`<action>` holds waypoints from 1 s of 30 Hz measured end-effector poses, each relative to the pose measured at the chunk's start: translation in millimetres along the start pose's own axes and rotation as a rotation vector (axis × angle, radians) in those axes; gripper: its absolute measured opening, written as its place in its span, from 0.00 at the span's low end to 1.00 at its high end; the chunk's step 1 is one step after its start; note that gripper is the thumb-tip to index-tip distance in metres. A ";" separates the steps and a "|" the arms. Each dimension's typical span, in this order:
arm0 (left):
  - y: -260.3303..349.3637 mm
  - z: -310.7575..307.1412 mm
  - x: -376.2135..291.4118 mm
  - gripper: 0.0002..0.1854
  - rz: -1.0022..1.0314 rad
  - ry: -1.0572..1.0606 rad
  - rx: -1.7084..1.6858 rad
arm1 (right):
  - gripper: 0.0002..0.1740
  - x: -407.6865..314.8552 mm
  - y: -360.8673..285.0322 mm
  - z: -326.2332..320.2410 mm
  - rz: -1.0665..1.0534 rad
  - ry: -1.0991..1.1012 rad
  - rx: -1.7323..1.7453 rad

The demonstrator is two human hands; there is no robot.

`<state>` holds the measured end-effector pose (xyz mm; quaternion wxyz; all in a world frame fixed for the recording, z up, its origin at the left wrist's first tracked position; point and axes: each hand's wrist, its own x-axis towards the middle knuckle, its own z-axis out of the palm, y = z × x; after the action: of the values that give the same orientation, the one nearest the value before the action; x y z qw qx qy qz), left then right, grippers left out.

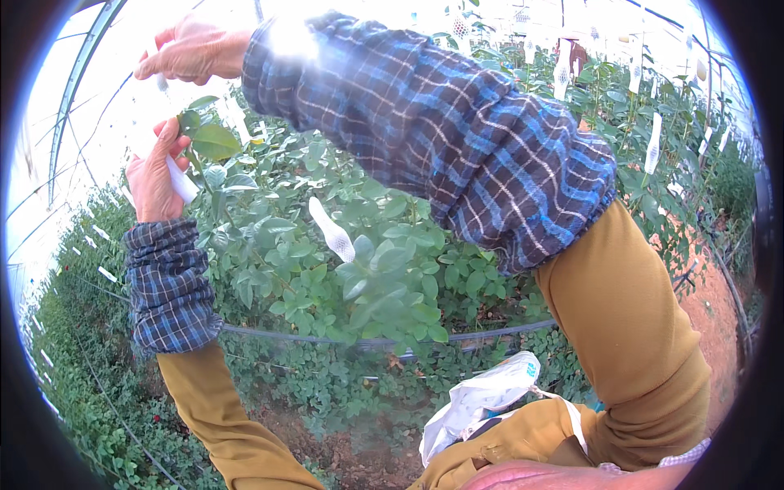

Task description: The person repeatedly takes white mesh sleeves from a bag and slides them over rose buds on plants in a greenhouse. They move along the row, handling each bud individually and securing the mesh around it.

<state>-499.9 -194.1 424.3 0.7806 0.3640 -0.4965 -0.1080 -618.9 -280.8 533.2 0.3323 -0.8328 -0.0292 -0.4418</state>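
My left hand (160,174) is raised at the upper left, its fingers closed around a white foam net sleeve (181,181) beside a leafy green stem (215,142). Above it, my right hand (195,52) reaches in from the right with thumb and fingertips close together. A small pale thing (162,82) shows just under those fingertips; glare hides what it is and whether the fingers pinch it. Both forearms wear checked sleeve covers. Another white net sleeve (332,230) covers a bud in the middle of the foliage.
Dense rose-like bushes (380,263) fill the space before me, many bearing white net sleeves (653,144). A dark horizontal line (392,342) runs across the bushes. A white bag (484,398) hangs at my waist. Reddish soil (710,324) shows at right, a metal greenhouse arch (76,76) at left.
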 end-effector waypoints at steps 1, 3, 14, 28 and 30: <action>-5.2 22.5 0.8 0.16 -0.009 -0.019 -0.054 | 0.07 -3.1 -6.3 -23.8 -0.009 0.054 -0.028; -6.6 18.9 -4.5 0.15 -0.029 0.020 -0.047 | 0.13 -12.2 -0.7 -11.0 0.006 0.078 -0.044; -3.1 32.2 -2.1 0.15 -0.038 0.076 -0.083 | 0.12 -48.7 -24.2 -39.6 0.065 -0.055 0.066; -13.4 62.7 -270.1 0.30 0.188 0.143 0.063 | 0.10 -301.6 -80.8 -11.3 -0.190 -0.196 -0.229; -25.6 117.1 -324.0 0.33 0.028 -0.010 0.014 | 0.07 -362.9 -65.1 -22.4 -0.075 -0.221 -0.174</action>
<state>-751.6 -94.6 209.7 0.7769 0.3621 -0.5062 -0.0955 -877.9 -154.3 302.2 0.2366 -0.9004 -0.0584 -0.3604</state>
